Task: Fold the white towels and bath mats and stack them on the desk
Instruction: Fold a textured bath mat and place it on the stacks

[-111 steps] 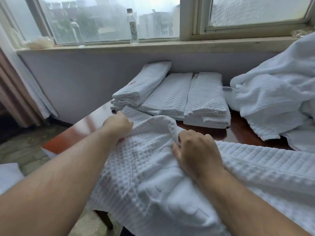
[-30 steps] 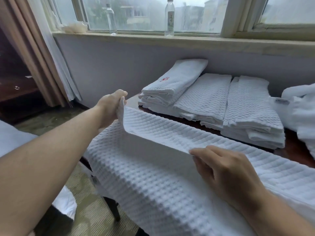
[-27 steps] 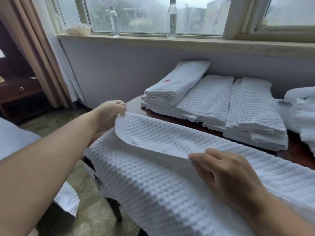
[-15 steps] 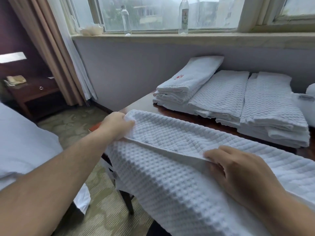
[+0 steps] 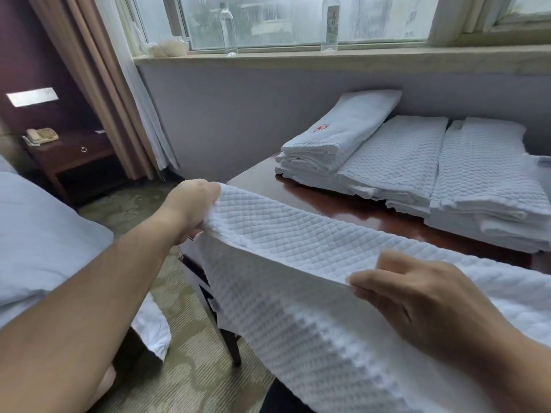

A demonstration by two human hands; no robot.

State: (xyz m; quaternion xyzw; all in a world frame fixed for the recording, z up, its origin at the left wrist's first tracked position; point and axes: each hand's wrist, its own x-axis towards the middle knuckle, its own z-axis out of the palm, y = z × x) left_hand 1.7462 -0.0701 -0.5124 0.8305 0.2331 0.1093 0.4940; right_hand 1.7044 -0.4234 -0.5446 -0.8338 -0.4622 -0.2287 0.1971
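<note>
A white waffle-weave bath mat [image 5: 298, 281] lies across the near edge of the dark wooden desk [image 5: 337, 207] and hangs over its front. My left hand [image 5: 190, 207] grips the mat's left corner, raised a little above the desk corner. My right hand [image 5: 417, 296] pinches the folded top edge near the middle. Three stacks of folded white towels and mats [image 5: 417, 174] lie side by side at the back of the desk under the window.
A bed with pale sheets [image 5: 38, 242] stands at the left. A nightstand with a telephone [image 5: 41, 137] sits in the far left corner beside brown curtains [image 5: 98, 84]. Two bottles [image 5: 228, 28] stand on the window sill. Patterned carpet shows between bed and desk.
The mat was bunched, then its upper layer was lifted, laid down and raised again by both hands. My view has swung left, and the loose towel heap at the right has left the frame.
</note>
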